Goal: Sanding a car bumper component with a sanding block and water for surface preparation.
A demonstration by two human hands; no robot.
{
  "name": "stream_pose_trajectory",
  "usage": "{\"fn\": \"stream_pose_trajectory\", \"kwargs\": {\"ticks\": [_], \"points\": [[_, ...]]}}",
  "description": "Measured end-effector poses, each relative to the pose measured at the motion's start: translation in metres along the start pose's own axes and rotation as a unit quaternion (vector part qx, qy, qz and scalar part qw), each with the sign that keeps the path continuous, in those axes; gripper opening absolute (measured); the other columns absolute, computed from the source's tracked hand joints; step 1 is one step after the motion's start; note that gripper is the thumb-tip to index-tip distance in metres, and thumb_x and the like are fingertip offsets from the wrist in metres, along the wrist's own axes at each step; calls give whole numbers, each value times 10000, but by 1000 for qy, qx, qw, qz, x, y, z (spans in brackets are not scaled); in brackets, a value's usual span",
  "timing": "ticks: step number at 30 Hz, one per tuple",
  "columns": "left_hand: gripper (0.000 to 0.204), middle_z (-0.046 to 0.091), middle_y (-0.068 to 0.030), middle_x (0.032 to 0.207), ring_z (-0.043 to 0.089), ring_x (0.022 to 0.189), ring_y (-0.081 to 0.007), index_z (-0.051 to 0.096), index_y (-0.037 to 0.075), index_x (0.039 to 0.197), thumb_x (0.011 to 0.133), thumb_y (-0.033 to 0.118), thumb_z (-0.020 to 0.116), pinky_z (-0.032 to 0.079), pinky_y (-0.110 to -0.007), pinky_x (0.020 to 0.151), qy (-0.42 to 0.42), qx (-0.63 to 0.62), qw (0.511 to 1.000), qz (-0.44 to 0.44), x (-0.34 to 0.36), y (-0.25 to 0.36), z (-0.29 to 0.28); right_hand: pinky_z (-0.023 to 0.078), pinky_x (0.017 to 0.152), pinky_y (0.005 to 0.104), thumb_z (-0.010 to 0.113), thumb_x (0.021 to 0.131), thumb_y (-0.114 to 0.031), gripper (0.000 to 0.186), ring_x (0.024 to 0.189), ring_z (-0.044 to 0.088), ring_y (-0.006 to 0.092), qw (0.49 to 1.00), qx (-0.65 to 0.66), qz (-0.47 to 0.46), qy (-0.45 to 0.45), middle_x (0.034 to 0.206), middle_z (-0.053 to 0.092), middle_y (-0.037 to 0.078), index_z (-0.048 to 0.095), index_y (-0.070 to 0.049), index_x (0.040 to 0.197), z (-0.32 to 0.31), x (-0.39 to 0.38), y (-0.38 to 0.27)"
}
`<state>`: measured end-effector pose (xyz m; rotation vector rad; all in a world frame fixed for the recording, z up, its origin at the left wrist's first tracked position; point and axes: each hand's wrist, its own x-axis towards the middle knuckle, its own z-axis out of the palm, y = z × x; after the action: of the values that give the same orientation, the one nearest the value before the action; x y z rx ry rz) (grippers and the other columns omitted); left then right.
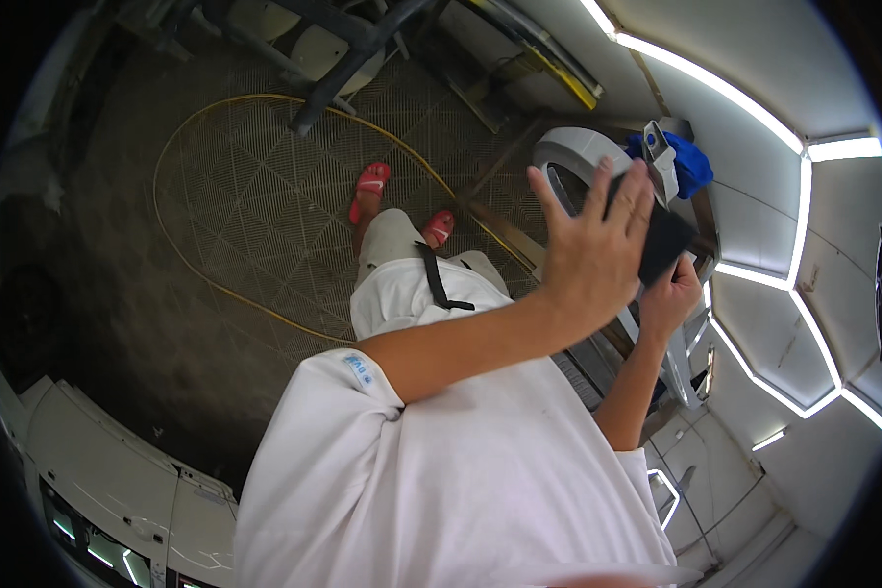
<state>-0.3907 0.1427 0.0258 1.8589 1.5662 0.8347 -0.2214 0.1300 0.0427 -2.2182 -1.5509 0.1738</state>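
My left hand reaches across to the right, its fingers stretched out and spread over a dark, flat, flexible sheet; whether it is cloth or abrasive paper I cannot tell. Close by, my right hand has its fingers bent and pinched at the sheet's lower edge. Beyond my left fingertips is a light grey curved part with an oval opening. A blue cloth lies behind a small pale grey plastic piece. Part of the sheet is hidden behind my left fingers.
A yellow hose loops over the patterned floor to my left. Dark metal stand legs are at the top. A long pale curved part lies beside my right forearm. A white vehicle stands at lower left.
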Motion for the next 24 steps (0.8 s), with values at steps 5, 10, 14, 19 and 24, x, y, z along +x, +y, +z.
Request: {"fn": "stream_pose_trajectory", "kwargs": {"ticks": [5,10,14,19,24], "points": [[708,384,-59,1627,339,1478,-404,527,132,1492,824,290,698,166,-923,969,53,62,996,20,-3,-4,12,330,522,307,709,983,-403,514,554,386,93,997,60,-31,23,540,434,-10,584,-20,664,3,2,17],[729,436,-162,1428,327,1455,-387,479,5,1482,833,262,691,247,-817,1072,20,105,994,-19,4,-1,1,339,530,331,716,966,-435,530,559,384,98,1000,-13,-25,11,532,426,-7,574,-21,669,2,-3,2],[620,439,-134,1419,383,1391,-346,521,2,1448,880,237,601,219,-835,1064,68,92,991,75,-26,31,24,394,555,335,728,934,-453,504,530,482,156,998,46,-43,19,538,484,28,596,-34,685,3,2,25],[736,433,-119,1447,396,1385,-312,489,-14,1460,821,290,689,232,-832,1057,18,132,991,-28,-3,6,-1,430,601,398,699,935,-506,509,558,553,271,998,-53,-15,30,557,548,69,632,-67,686,-1,-7,-13],[800,421,-118,1467,397,1402,-316,471,-21,1468,779,287,736,249,-820,1057,60,213,975,11,-25,33,9,468,712,427,665,951,-511,478,645,598,323,994,-79,-60,34,630,617,84,655,-87,729,4,-21,6]]}}
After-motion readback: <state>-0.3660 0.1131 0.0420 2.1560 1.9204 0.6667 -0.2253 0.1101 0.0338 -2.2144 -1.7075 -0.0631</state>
